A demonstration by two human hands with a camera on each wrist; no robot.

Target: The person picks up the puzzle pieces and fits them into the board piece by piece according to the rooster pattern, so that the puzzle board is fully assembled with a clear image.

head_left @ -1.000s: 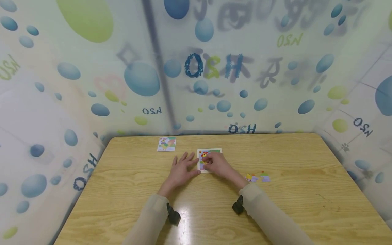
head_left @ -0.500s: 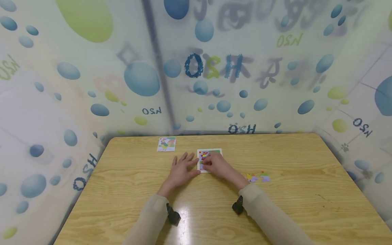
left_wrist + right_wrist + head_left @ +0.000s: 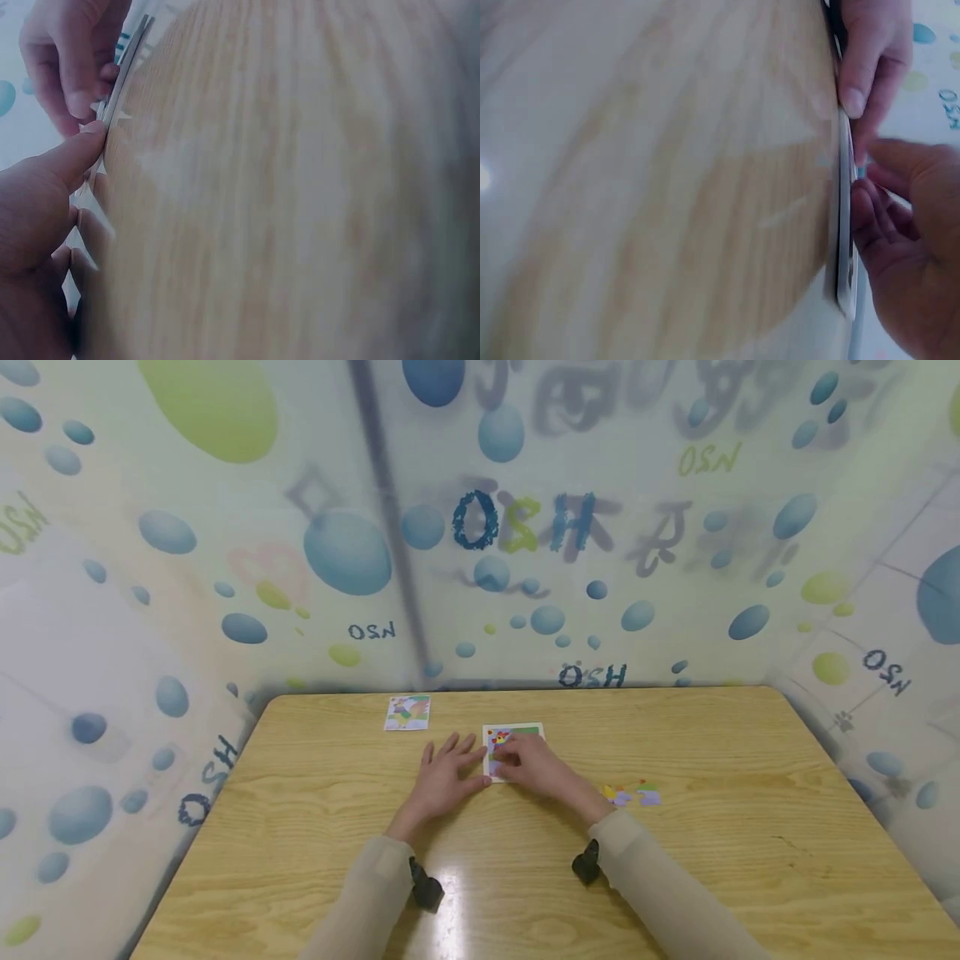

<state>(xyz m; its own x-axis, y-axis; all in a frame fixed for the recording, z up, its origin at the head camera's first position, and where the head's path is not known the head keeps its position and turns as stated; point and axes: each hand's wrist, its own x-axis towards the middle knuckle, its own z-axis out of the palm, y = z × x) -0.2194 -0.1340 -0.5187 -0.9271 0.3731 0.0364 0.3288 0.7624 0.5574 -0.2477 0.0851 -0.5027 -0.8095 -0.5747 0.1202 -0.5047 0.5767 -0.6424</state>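
Note:
A small jigsaw puzzle board with a white border and a colourful picture lies on the table in the head view. My left hand is spread flat beside it, its thumb and fingertips touching the board's left edge. Over the picture, my right hand bends its thumb and fingers together and pinches a puzzle piece, mostly hidden by the fingers. In the right wrist view, the right hand works just above the thin board, close to the left hand.
Loose puzzle pieces lie to the right of the board, near the right forearm. A square picture card lies at the back left of the wooden table. A patterned curtain hangs behind the table's far edge.
My right thumb and fingertips have shifted slightly over the picture, leaving a little more of its lower left visible. The left hand and the board keep their place.

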